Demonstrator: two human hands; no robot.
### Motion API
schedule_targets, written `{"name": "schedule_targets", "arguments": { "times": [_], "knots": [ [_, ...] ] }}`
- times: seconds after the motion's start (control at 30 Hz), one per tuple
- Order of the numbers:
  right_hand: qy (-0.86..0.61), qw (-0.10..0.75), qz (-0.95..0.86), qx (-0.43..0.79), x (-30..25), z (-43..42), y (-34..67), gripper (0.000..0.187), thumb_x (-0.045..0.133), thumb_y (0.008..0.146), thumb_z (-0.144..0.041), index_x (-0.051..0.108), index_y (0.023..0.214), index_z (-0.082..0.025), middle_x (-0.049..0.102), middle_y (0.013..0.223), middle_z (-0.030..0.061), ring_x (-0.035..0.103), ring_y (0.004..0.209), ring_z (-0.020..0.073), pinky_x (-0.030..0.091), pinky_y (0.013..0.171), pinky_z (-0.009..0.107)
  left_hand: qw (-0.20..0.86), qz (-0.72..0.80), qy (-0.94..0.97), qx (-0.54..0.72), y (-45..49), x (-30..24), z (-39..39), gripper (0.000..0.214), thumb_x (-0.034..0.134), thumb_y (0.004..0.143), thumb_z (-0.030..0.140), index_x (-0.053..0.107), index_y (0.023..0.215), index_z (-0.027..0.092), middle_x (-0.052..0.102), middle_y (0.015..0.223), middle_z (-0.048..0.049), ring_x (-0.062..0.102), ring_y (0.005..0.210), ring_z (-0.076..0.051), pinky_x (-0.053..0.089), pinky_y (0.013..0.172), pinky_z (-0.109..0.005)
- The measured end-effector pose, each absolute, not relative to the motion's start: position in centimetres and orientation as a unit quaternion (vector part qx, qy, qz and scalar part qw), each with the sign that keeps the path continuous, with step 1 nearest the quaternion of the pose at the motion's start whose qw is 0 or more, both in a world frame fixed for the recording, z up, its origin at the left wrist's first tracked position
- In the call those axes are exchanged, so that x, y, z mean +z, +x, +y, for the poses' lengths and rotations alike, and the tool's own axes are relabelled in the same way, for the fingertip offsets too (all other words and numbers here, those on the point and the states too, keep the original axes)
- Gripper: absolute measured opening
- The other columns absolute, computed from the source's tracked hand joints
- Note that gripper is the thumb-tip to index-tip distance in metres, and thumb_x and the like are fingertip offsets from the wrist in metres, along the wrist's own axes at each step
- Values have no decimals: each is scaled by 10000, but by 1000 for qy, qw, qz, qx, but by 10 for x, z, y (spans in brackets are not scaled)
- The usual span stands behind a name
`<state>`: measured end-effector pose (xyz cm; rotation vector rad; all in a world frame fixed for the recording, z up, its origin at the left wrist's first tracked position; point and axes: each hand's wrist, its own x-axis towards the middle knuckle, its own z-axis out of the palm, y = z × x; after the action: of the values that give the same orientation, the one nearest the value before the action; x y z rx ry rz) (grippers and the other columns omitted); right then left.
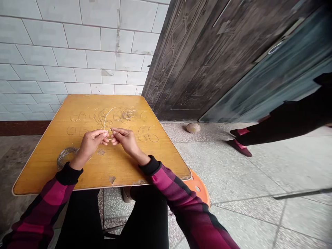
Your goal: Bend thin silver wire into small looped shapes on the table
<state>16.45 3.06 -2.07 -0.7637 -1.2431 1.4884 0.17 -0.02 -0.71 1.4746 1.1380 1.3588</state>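
Between my hands, above the wooden table, is a thin wire with a loop at its lower end and a long tail curving up. My left hand pinches it near the crossing of the loop. On the loop's right side, my right hand grips the same wire with thumb and fingers. Behind my left wrist lies a wire coil, partly hidden by the arm. Several wire pieces bent like sixes are spread over the table, with a tangled wire pile farther back.
White tiled wall rises behind the table, and a dark carved door stands to the right. An orange stool shows under the table's right corner. A round stone lies by the door. Another person's legs are at the right.
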Motion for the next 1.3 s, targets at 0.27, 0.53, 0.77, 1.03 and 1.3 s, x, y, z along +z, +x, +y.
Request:
{"name": "schedule_targets", "arguments": {
  "times": [0.27,0.53,0.77,1.03,1.3],
  "knots": [
    [-325,501,-527,604,-22,31,164,344,730,708,-398,712,950,-154,675,723,10,621,549,106,549,550,269,393,457,570,558,2,-8,0,259,708,736,367,689,823,124,683,622,-22,630,531,-136,547,559,-278],
    [-321,497,-532,606,-22,29,164,340,737,696,-410,715,924,-159,673,696,-2,620,527,98,539,516,241,383,448,564,579,4,-7,-1,300,748,699,330,669,903,123,671,625,-7,632,550,-136,542,554,-268],
    [-322,494,-563,579,-20,25,163,340,718,722,-436,726,949,-182,689,726,7,629,541,105,556,534,257,368,460,577,566,3,-9,-1,280,710,732,336,684,923,132,681,631,-10,635,547,-139,537,566,-276],
    [-301,505,-538,604,-18,25,164,340,730,718,-414,718,955,-170,690,743,6,660,604,113,565,590,260,403,448,534,593,3,-4,-2,280,723,714,303,659,910,115,693,701,-32,622,559,-126,529,560,-272],
    [-296,506,-530,612,-24,28,165,320,741,713,-403,730,953,-193,697,798,11,661,670,111,572,673,287,414,442,526,597,-1,-6,1,255,715,726,295,661,903,119,697,736,-41,617,585,-124,518,561,-265]
  ]
}}
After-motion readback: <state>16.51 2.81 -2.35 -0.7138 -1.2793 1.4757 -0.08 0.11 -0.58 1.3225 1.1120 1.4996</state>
